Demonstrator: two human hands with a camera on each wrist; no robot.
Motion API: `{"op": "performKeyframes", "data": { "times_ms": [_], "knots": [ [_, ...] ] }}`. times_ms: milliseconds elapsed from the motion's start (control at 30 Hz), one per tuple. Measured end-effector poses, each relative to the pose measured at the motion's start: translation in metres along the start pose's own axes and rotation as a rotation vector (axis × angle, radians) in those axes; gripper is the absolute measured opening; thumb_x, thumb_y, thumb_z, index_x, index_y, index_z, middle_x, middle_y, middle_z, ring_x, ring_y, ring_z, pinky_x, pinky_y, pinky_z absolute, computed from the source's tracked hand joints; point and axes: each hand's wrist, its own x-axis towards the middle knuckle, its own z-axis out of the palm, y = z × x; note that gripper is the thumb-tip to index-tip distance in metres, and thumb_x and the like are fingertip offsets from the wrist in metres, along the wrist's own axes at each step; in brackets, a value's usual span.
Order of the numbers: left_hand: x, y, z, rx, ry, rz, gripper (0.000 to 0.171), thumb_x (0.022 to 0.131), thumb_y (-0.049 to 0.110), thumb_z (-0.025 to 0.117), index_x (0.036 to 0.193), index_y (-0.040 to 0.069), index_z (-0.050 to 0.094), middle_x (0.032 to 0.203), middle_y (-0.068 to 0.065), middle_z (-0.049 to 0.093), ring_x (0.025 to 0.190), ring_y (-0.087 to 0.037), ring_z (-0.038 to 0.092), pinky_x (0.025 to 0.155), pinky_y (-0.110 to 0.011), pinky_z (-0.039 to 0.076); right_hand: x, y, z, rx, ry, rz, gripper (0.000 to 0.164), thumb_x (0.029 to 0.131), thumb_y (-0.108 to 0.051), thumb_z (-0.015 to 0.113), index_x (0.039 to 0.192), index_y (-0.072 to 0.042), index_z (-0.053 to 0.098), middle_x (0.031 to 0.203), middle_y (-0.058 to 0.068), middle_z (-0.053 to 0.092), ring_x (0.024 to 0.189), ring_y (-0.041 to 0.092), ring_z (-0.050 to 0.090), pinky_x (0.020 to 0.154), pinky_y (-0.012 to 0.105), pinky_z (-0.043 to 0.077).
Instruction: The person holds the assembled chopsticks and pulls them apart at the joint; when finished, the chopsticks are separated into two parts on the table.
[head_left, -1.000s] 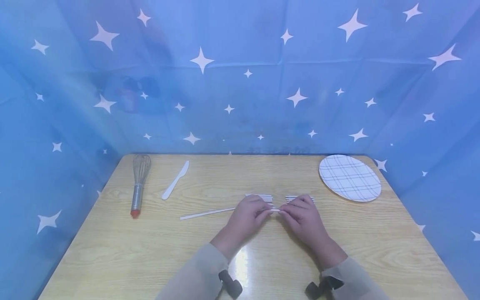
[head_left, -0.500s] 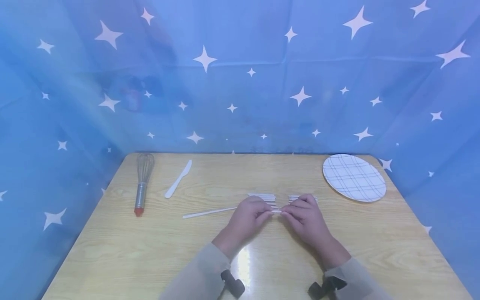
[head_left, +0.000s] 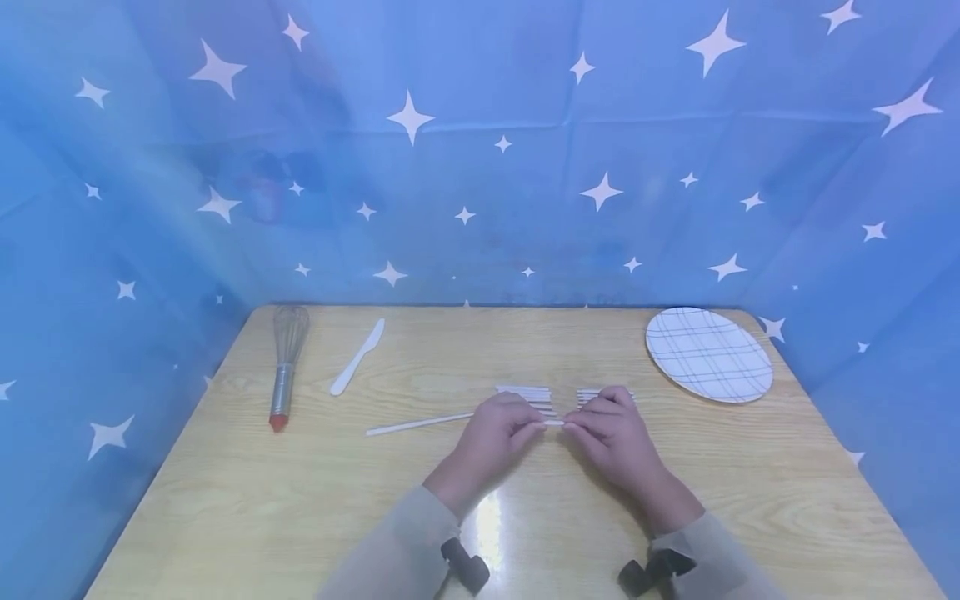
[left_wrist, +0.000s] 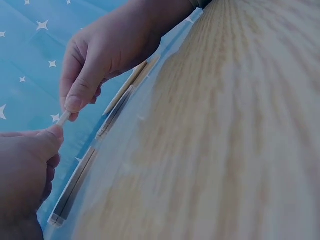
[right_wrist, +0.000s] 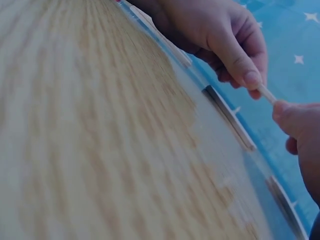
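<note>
Between my two hands I hold a short length of a thin white stick [head_left: 553,422], whose ends are hidden in the fingers. My left hand [head_left: 495,432] pinches its left part, thumb and fingers together. At its other side my right hand [head_left: 613,435] pinches it likewise. Both wrist views show the stick [left_wrist: 64,118] raised above the table surface, the fingertips a small gap apart. Just behind the hands lie two groups of similar white sticks, a left group [head_left: 528,392] and a right group [head_left: 587,395], both partly covered. Another long white stick [head_left: 417,425] runs behind my left hand.
A whisk [head_left: 282,367] with a red handle end lies at the back left. Beside it is a white knife [head_left: 357,357]. A white plate [head_left: 708,355] with a checked pattern lies at the back right. A starry blue cloth [head_left: 480,208] hangs behind the wooden table [head_left: 225,517].
The whole head view has shifted slightly to the right. Both hands keep their pinch on the stick, with hardly any movement.
</note>
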Motion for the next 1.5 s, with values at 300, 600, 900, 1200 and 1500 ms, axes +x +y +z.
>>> {"op": "performKeyframes", "data": {
  "times_ms": [300, 600, 900, 1200, 1500],
  "knots": [
    [0.003, 0.000, -0.001, -0.003, -0.027, -0.030, 0.009, 0.101, 0.023, 0.076, 0.103, 0.017, 0.083, 0.101, 0.013, 0.072, 0.099, -0.001, 0.064, 0.098, -0.023, 0.052, -0.001, 0.002, -0.006, -0.010, -0.053, 0.047, 0.007, 0.087, -0.014, 0.081, 0.093, -0.013, 0.084, 0.086, -0.003, 0.076, 0.088, 0.024, 0.058, 0.089, 0.036, 0.040],
    [0.000, -0.001, -0.006, 0.031, 0.011, 0.038, 0.010, 0.101, 0.022, 0.076, 0.104, 0.016, 0.083, 0.102, 0.012, 0.073, 0.099, -0.002, 0.064, 0.097, -0.023, 0.053, 0.001, -0.009, -0.009, -0.083, -0.118, 0.121, 0.015, 0.088, -0.010, 0.084, 0.101, -0.016, 0.083, 0.092, -0.008, 0.071, 0.080, 0.012, 0.064, 0.075, 0.032, 0.054],
    [0.000, 0.000, -0.003, 0.052, -0.068, -0.007, 0.013, 0.105, 0.028, 0.071, 0.106, 0.020, 0.081, 0.102, 0.017, 0.069, 0.100, 0.000, 0.061, 0.096, -0.023, 0.052, 0.005, -0.018, -0.007, -0.223, -0.241, 0.141, 0.017, 0.091, -0.019, 0.082, 0.108, -0.023, 0.083, 0.089, -0.013, 0.066, 0.072, 0.006, 0.061, 0.064, 0.033, 0.056],
    [0.000, 0.001, -0.002, 0.183, -0.119, 0.064, 0.018, 0.107, 0.032, 0.068, 0.112, 0.022, 0.082, 0.102, 0.014, 0.071, 0.098, -0.003, 0.063, 0.098, -0.024, 0.052, -0.004, -0.011, -0.002, -0.157, -0.187, 0.082, 0.018, 0.087, -0.014, 0.082, 0.104, -0.018, 0.083, 0.087, -0.010, 0.069, 0.072, 0.009, 0.064, 0.064, 0.034, 0.056],
    [0.000, 0.001, -0.004, 0.162, -0.105, 0.084, 0.017, 0.105, 0.028, 0.071, 0.116, 0.021, 0.083, 0.101, 0.012, 0.072, 0.095, -0.002, 0.061, 0.092, -0.020, 0.051, -0.003, -0.008, -0.006, -0.044, -0.171, 0.098, 0.015, 0.089, -0.011, 0.080, 0.102, -0.018, 0.084, 0.082, -0.013, 0.066, 0.069, 0.004, 0.059, 0.064, 0.027, 0.053]
  ]
}}
